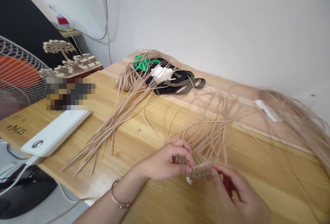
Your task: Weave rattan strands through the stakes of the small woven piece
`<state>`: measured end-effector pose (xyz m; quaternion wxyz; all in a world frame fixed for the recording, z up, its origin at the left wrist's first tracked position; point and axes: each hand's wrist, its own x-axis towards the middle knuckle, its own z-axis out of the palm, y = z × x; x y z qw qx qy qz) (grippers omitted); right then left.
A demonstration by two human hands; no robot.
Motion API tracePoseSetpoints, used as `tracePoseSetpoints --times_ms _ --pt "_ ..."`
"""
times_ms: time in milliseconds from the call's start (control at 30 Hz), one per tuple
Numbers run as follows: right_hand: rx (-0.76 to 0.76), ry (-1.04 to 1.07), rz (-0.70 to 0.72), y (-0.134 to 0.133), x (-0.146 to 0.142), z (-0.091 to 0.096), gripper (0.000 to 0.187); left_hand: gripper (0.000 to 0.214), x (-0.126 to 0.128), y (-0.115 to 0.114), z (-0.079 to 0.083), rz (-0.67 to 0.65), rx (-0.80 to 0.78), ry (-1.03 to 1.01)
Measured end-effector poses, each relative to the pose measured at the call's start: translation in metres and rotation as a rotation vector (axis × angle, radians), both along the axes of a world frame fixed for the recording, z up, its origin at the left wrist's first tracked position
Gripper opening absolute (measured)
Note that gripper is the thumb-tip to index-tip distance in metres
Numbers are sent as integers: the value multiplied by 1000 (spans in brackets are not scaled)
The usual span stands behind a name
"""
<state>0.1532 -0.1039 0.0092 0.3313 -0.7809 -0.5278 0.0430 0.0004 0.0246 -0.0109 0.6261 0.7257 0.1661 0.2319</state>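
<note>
A small woven piece of thin tan strips [202,171] is held between my two hands above the wooden table. My left hand [171,160], with a bracelet at the wrist, pinches its left side between thumb and fingers. At the right side, the thumb and forefinger of my right hand [237,189] pinch its edge. Long loose strips [211,133] fan out from the weaving toward the back of the table. A small white bit [189,180] shows just below the woven edge, too small to name.
A bundle of tan strips [103,136] lies left of my hands, by a black bag [177,83] with green cord [141,62]. More strips [291,114] lie far right. A white power bank [56,131] sits at the left edge, near a fan [20,76].
</note>
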Motion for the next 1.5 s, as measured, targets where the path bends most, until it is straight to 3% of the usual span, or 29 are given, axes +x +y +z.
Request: tracePoseSetpoints --times_ms 133,233,467,733,800,933,1200,1400,1500 --pt "-98 609 -87 8 -9 -2 29 7 0 -1 2 -9 27 27" --pt "-98 787 -68 14 -14 -4 35 6 1 -2 3 -15 31 36" --pt "-151 630 -250 10 -25 7 35 18 1 -6 4 -8 126 135" --pt "-39 410 -223 -5 -29 -15 35 6 6 -13 8 -25 342 260" --pt "-2 355 -157 -7 -25 -17 29 3 6 -14 9 -22 369 260" --pt "107 353 235 -4 -3 -17 6 3 2 -17 9 -4 438 237" --pt "-354 345 610 18 19 8 30 16 -9 -31 7 117 702 159" --pt "-603 94 667 33 12 15 32 14 -11 -34 1 136 728 166" --pt "-645 138 674 39 8 19 25 14 -10 -32 -2 126 666 125"
